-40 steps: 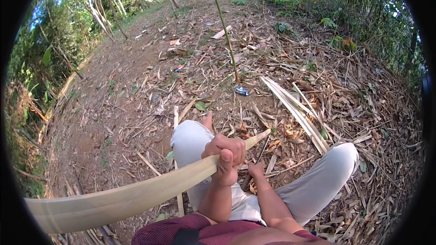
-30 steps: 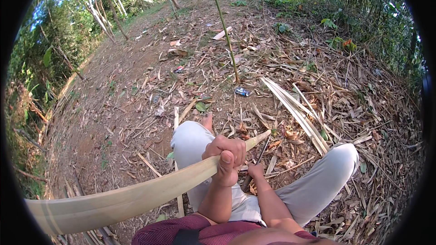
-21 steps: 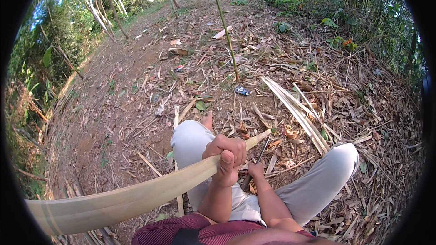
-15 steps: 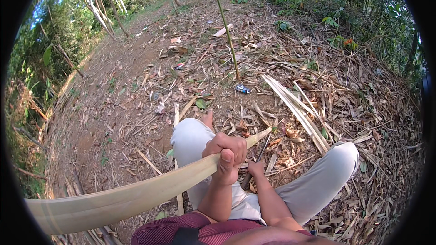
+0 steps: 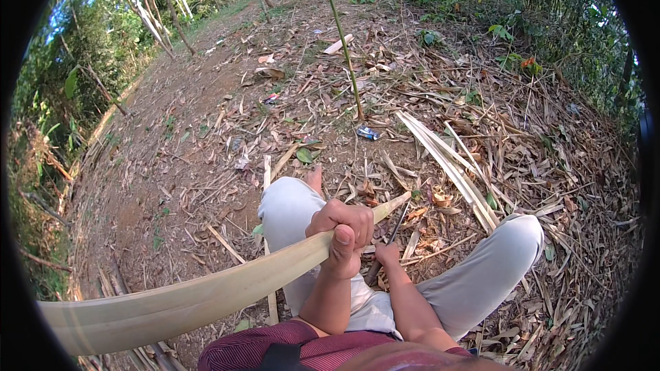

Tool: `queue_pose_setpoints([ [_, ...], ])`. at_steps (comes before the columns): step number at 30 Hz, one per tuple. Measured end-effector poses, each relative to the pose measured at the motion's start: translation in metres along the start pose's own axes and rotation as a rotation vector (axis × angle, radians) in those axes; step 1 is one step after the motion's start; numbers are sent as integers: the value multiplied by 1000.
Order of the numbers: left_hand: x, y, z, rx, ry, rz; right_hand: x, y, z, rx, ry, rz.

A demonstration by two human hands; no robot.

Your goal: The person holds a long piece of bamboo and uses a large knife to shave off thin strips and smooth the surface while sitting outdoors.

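A long, pale bamboo strip [image 5: 206, 295] sweeps from the lower left edge up to a narrow far end past my knees. My left hand [image 5: 342, 230] is closed around it near that far end, thumb pressed along the top. Lower and to the right, my right hand [image 5: 388, 254] grips the dark handle of a knife [image 5: 397, 225]. Its thin, dark blade points up and away, toward the strip's tip. Whether blade and strip touch, I cannot tell.
Split bamboo strips [image 5: 450, 165] lie in a bundle beyond my right knee. A blue can [image 5: 368, 133] rests by a thin green upright stalk [image 5: 344, 41]. Dry leaves and husks litter the bare soil. Trees [image 5: 148, 7] and bushes line the edges.
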State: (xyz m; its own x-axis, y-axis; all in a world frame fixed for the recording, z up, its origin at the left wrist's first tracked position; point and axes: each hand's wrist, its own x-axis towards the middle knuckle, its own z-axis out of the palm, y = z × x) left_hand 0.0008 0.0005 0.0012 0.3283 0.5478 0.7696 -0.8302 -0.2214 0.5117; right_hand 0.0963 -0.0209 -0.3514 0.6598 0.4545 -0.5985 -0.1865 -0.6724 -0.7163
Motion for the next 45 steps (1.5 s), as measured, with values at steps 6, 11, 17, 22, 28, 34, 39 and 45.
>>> queue_pose_setpoints([
  [6,0,1,1,23,26,-4,1,2,4,38,36,-25],
  [11,6,-4,-6,-49,-119,-75,-1,-10,-9,343,93,57],
  [17,9,11,-35,-83,-190,-17,-36,-42,-20,663,175,112],
  [22,17,-2,-32,-229,-380,-27,-90,-85,-72,306,405,-422],
  [28,16,2,-46,-212,-310,-40,-167,-110,-75,319,159,-856],
  [34,15,4,-51,-175,-271,-42,-161,-106,-62,251,232,-962],
  [39,16,8,-60,-200,-289,-46,-191,-119,-76,147,211,-986],
  [45,16,9,-61,-207,-295,-51,-173,-121,-86,36,227,-870],
])
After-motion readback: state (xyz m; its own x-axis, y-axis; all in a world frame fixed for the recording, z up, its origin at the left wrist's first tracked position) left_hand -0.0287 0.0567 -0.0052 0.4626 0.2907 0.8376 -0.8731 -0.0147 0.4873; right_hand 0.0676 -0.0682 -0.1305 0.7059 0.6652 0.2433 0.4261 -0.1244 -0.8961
